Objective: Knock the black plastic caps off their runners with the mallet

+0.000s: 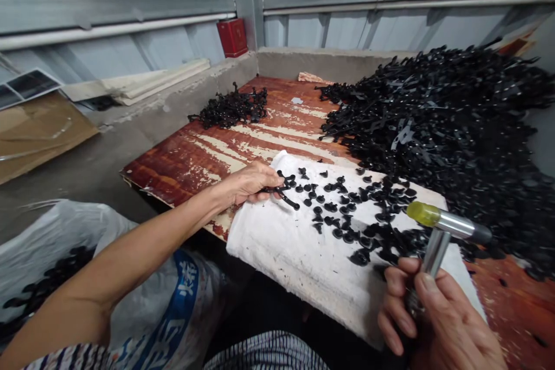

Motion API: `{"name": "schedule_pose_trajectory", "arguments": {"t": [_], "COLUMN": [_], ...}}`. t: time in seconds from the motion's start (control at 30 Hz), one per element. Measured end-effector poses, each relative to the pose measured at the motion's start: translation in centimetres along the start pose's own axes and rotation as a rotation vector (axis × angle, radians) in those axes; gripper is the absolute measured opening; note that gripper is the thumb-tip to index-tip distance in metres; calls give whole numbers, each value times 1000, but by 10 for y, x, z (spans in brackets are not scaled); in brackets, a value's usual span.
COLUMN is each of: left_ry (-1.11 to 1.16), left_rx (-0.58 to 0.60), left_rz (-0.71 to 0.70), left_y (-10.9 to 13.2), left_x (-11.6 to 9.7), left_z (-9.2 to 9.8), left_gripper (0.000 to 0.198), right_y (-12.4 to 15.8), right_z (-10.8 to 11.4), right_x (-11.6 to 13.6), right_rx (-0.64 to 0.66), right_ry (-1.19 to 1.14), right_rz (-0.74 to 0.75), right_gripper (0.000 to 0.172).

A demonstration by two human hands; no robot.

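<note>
A branched black part with rounded ends (289,201) is pinched in my left hand (254,181), just over the left side of a white cloth (277,260). My right hand (440,306) grips a mallet (462,224) by its handle, which is mostly hidden by the fingers. The mallet has a metal head with a yellow-green face on the left and a dark face on the right. It is held above the right side of the cloth. Between my hands, several small black disc-shaped pieces with stems (338,233) lie scattered on the cloth.
A big heap of black parts (433,110) covers the table's right side; a smaller pile (232,107) sits at the back left. The worn red-brown tabletop (173,165) meets a low concrete ledge (303,56). A plastic sack (151,300) stands at lower left.
</note>
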State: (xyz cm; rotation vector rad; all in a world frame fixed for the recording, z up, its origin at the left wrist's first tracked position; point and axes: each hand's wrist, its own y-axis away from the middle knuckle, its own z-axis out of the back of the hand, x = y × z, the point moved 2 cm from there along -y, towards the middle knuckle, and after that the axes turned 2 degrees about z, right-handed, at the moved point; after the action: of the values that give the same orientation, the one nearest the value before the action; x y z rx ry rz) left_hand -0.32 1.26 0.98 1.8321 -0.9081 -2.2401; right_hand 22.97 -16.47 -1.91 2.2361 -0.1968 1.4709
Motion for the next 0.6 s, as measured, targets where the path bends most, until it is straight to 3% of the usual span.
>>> {"name": "schedule_pose_trajectory", "arguments": {"t": [0.6], "left_ry": [-53], "left_rx": [-25], "left_rz": [19], "left_y": [1], "left_x": [-2], "left_z": [-4], "left_gripper": [23], "right_y": [1], "right_z": [0], "right_x": [1], "right_rx": [-20], "right_ry": [-12], "right_rz": [1], "right_gripper": [31]}}
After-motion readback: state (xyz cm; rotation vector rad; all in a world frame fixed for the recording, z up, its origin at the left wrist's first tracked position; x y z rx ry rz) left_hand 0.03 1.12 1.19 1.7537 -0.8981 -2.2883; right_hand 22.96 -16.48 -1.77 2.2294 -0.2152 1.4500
